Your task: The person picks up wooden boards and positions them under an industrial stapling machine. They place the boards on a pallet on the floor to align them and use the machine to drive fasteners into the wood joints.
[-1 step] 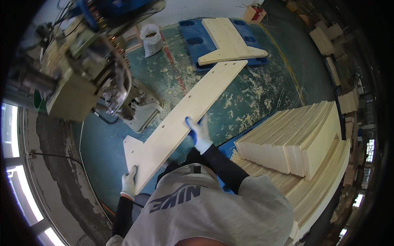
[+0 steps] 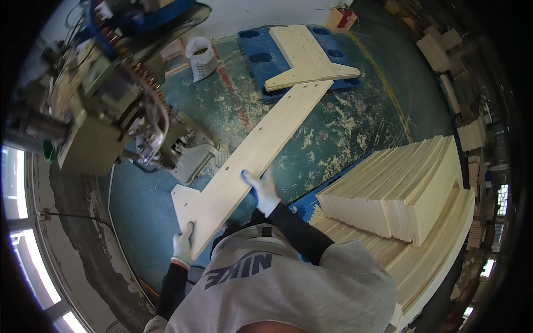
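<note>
I hold a long pale plywood board (image 2: 236, 164) with a row of small holes and an angled flare at its near left end. My left hand (image 2: 182, 244), in a white glove, is closed on that near end, thumb on the top face. Farther up the right edge, my gloved right hand (image 2: 263, 193) grips the board with its thumb on top; its other fingers are partly hidden. The board slants away to the far right. Its far end meets, in this view, the flared end of similar boards (image 2: 305, 53) lying on a blue pallet (image 2: 252, 41).
A machine (image 2: 94, 127) with hoses and a metal base stands at the left. Tall stacks of plywood pieces (image 2: 383, 194) rise close on my right. A white sack (image 2: 202, 61) and a wooden box (image 2: 340, 21) holding something red sit at the back. Sawdust litters the green floor.
The board's near end has shifted slightly right, with my left hand on it. My right hand has come a little nearer and to the left, still on the board's edge.
</note>
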A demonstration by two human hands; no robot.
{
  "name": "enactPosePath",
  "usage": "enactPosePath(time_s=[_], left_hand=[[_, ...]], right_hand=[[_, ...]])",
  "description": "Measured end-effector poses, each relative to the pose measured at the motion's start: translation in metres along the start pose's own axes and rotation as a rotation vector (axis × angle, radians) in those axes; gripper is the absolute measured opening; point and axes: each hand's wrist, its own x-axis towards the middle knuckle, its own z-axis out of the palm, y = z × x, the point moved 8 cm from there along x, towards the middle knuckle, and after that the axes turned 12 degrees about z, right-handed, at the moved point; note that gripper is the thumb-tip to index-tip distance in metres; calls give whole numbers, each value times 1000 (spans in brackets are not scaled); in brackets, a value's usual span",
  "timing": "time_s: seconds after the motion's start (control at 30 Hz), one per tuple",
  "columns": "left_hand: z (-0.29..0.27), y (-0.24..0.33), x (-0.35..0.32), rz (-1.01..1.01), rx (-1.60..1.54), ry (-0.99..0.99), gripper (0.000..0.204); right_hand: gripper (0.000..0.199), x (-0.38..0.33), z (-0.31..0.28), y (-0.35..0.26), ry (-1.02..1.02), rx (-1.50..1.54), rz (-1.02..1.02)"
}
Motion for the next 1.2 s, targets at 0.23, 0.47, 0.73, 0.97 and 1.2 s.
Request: enactPosePath(time_s=[0.23,0.47,0.73,0.97,1.2], left_hand=[[235,46,29,47,-17,-117,41],[368,209,117,669,541,-283,24],[725,343,288,939,289,-445,39],[907,387,343,580,11,-326,32],[1007,363,457,411,-31,-97,31]], right_hand=[[41,77,-120,-62,131,196,-54],[44,163,-166,-253,34,94,-45],[49,346,-205,-460,-243,-32,-118],[62,516,-290,-566,11,-348,-174],[69,689,-389,-545,129,-656,70]])
